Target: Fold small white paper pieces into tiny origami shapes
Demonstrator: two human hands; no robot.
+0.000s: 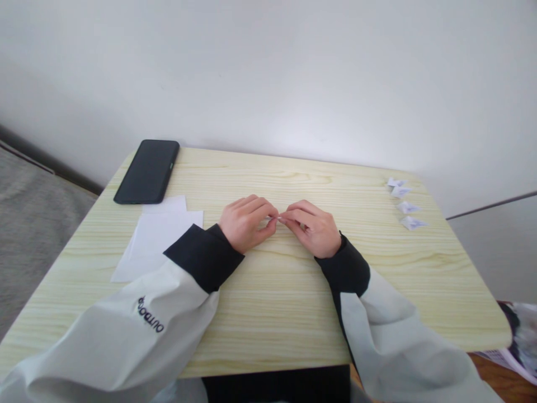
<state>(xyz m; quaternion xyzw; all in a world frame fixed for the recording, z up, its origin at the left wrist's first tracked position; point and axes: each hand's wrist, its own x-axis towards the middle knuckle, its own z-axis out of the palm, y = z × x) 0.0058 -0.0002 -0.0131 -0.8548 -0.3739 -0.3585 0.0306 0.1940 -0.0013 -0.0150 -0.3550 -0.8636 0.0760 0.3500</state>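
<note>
My left hand [250,221] and my right hand [311,226] meet fingertip to fingertip above the middle of the table. Between them is a small piece of folded white paper [277,218], mostly hidden by the fingers. Thumb and forefinger of each hand pinch it from either side. White paper sheets [168,232] lie stacked unevenly to the left of my left hand, partly covered by my sleeve. Over to the right of my right hand, several small folded paper pieces [409,207] stand in a row.
A black tablet-like device [149,170] lies at the table's back left corner, touching the sheets. The pale wood-grain table [268,313] backs onto a white wall [268,73]. Grey fabric [37,224] shows beyond the left edge, and a bag-like item [524,330] beyond the right.
</note>
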